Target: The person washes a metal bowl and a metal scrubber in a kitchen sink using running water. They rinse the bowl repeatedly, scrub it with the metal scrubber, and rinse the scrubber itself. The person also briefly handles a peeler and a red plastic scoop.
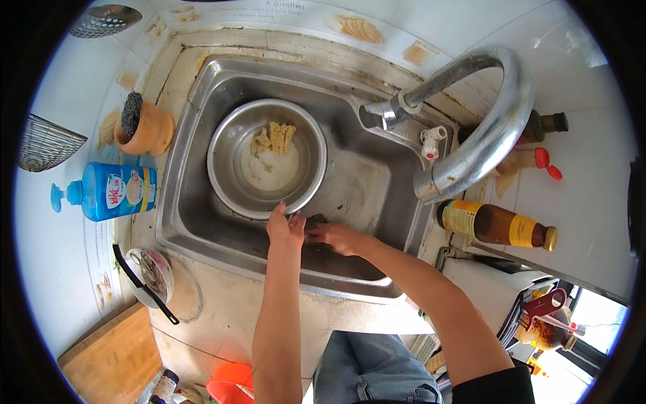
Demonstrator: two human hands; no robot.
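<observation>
A round stainless steel basin [217, 166] sits in the left part of the metal sink [353, 187]. In it lie a clump of tan, spongy-looking material [278, 137] and some cloudy liquid [270, 169]. My left hand [285, 228] is at the basin's near rim, its thumb overlapping the edge; whether it grips the rim is unclear. Just to its right, my right hand [337, 238] reaches low into the sink with its fingers bent. A dark, indistinct patch [317, 220] shows by those fingertips, and I cannot tell if the hand holds anything.
A curved chrome faucet [520, 101] arches over the sink's right side. Bottles, including a brown sauce bottle [497, 224], line the right. At left are a blue soap pump bottle [118, 191], a wooden holder [151, 129] with a scouring pad, a bowl [164, 270] and a black-handled peeler [146, 288].
</observation>
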